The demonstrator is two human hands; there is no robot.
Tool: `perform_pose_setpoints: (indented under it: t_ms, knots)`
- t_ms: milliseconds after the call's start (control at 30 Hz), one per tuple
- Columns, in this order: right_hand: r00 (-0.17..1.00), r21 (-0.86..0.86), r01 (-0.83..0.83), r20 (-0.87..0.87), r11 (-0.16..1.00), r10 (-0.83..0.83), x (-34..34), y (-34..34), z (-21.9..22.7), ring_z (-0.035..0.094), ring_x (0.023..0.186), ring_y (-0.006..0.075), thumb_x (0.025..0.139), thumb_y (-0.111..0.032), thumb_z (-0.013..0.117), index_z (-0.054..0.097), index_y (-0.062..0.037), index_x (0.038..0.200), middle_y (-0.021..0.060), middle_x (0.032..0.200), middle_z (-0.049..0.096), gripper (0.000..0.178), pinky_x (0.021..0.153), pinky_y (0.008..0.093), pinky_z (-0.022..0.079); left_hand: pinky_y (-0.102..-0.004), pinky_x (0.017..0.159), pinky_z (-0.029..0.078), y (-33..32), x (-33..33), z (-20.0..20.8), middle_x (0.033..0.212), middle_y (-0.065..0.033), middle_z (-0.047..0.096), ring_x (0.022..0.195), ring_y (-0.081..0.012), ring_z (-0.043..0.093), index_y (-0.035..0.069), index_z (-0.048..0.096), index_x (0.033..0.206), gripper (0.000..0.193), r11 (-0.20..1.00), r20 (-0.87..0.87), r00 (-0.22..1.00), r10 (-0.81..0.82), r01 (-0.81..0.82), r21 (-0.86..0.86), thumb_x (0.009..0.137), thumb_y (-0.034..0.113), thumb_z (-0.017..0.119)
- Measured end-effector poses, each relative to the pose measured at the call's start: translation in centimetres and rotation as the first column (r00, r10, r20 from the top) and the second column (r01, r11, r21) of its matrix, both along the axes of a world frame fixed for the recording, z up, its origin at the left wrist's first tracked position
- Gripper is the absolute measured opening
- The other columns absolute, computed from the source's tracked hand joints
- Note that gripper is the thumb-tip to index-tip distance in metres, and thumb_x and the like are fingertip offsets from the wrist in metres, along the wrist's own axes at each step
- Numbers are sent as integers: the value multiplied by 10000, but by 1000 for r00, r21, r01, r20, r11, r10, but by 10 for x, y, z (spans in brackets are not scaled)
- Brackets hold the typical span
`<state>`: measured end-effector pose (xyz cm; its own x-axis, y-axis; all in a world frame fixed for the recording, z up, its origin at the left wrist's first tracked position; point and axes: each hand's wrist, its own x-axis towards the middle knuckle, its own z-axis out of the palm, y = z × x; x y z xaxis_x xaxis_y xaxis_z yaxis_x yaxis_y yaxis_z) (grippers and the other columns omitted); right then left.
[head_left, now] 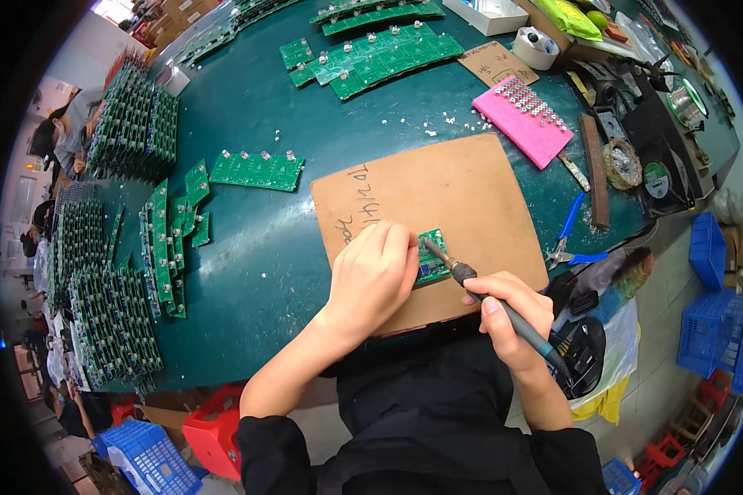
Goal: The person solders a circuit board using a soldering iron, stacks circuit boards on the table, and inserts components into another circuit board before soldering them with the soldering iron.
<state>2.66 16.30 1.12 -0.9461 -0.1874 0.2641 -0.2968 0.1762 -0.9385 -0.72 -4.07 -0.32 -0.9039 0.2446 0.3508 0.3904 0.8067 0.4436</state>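
Note:
My right hand (516, 313) grips a soldering iron (516, 318) by its dark grey handle. The iron's tip points down and left onto a small green circuit board (435, 268). That board lies on a brown cardboard sheet (462, 186) with handwriting on it. At the board's left edge, my left hand (376, 276) is closed, fingers curled and fingertips close against the board. What those fingers pinch is hidden behind the hand.
Stacked green boards (132, 124) rise along the left side, and a board strip (257, 170) lies mid-table. To the right are a pink foam block (522, 120) with small metal parts, blue-handled cutters (565, 239), a solder spool (687, 106) and a tape roll (536, 48).

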Motion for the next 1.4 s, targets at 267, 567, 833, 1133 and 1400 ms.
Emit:
perform_pose_setpoints:
  t_ms: [267, 567, 833, 1133, 1400]
  knots:
    - [1000, -81, 19, 14, 997, -18, 3, 4, 5, 604, 590, 123, 880, -8, 573, 667, 59, 1000, 135, 806, 671, 166, 535, 247, 482, -396, 698, 507, -6, -1, -4, 826, -115, 610, 799, -301, 625, 40, 581, 890, 131, 992, 1, 999, -39, 38, 117, 790, 26, 664]
    - [999, -32, 30, 25, 999, -29, 1, -6, -1, 618, 610, 144, 868, 11, 576, 677, 49, 998, 130, 808, 672, 169, 569, 259, 498, -393, 694, 509, -5, -3, 4, 816, -101, 609, 801, -298, 623, 43, 570, 848, 108, 999, 86, 996, -8, 4, 45, 789, 46, 662]
    - [962, -9, 249, -112, 968, -249, -13, 25, -5, 580, 580, 97, 924, -86, 531, 664, 58, 1061, 112, 835, 660, 240, 572, 235, 478, -397, 714, 510, -9, -2, 5, 864, -122, 625, 852, -311, 625, 35, 578, 883, 89, 995, 117, 992, -38, 27, 96, 814, 41, 633]
    - [732, 539, 681, -497, 496, -466, -88, 151, -26, 640, 972, 232, 959, -123, 561, 641, -26, 1182, 140, 1085, 673, 256, 888, 327, 472, -393, 721, 514, -13, 8, 0, 874, -117, 621, 844, -304, 621, 32, 572, 903, 125, 992, 83, 994, -65, 55, 114, 792, 8, 623]
    - [931, 224, 285, -298, 932, -213, -20, 12, 10, 641, 807, 194, 908, -29, 622, 627, 12, 1160, 121, 885, 656, 255, 754, 311, 511, -387, 739, 512, -15, 13, -5, 912, -106, 627, 854, -297, 620, 30, 571, 916, 140, 985, 31, 997, -69, 63, 163, 789, -7, 617]
